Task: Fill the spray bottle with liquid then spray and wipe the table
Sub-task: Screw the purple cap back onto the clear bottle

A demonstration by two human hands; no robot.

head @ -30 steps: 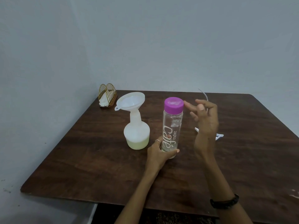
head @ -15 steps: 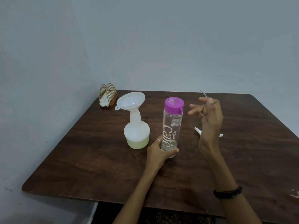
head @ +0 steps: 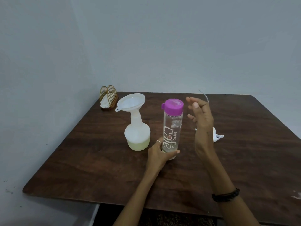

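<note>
The left hand is wrapped around the base of the clear bottle, which stands upright on the counter with its purple cap on. The right hand is raised at the bottle's 3 o'clock, fingers spread and holding nothing, near the cap but not touching it.

At the bottle's 9 o'clock, just beside it, stands the white spray bottle with a funnel seated in its neck and a shallow layer of pale yellow liquid at the bottom. The funnel sits tilted, its wide mouth overhanging the narrow neck. That looks like the weakest point: a knock from the left forearm, or from the clear bottle if it is lifted carelessly, could flip the funnel off or tip the light, mostly empty spray bottle and spill what is in it.

The sprayer head lies on the counter at the right hand's 5 o'clock, partly hidden behind the wrist, its thin dip tube curving up at 12 o'clock. A sweep of the open right hand could snag that tube and drag the head off its spot.

At the far 10 o'clock corner, a wire holder with a tissue stands well apart, close to the counter's edge; a hasty pull might topple it.
</note>
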